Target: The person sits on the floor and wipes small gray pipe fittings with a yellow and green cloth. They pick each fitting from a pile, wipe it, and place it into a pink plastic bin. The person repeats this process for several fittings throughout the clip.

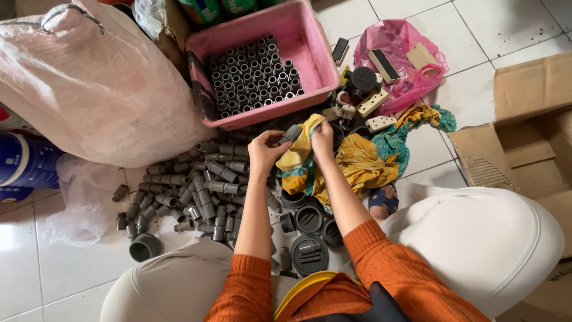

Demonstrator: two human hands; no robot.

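Note:
My left hand point(265, 152) grips a short grey pipe fitting point(291, 133), with a yellow and teal cloth point(351, 161) wrapped against it. My right hand point(322, 141) pinches that cloth at the fitting's end. A heap of similar grey pipe fittings point(196, 185) lies on the floor just left of my hands. Above them stands a pink plastic tub point(310, 53) with several grey fittings packed upright in rows.
A large stuffed sack point(89, 89) lies at the left. A pink plastic bag point(396, 59) with sockets and plugs sits at the right of the tub. An open cardboard box point(524, 131) stands at the far right. Black round caps point(310, 238) lie between my knees.

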